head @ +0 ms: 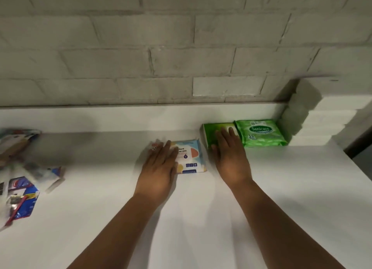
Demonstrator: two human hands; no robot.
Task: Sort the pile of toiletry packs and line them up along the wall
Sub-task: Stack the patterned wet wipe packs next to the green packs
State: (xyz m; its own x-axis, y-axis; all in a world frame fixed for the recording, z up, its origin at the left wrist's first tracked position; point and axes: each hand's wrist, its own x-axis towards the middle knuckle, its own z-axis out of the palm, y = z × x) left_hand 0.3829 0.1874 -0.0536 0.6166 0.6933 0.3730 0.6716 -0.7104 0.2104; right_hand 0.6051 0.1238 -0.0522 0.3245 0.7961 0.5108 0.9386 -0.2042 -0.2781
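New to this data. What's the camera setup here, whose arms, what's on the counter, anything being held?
There is one picture, from a wide-angle camera worn on a person's head, looking forward and down. No robot: both bare arms are the wearer's. The left hand lies flat on a light blue wet wipes pack. The right hand rests flat on a plain green pack, beside a green Sanicare pack near the brick wall. Neither hand grips anything. A blurred pile of unsorted packs lies far left on the white counter.
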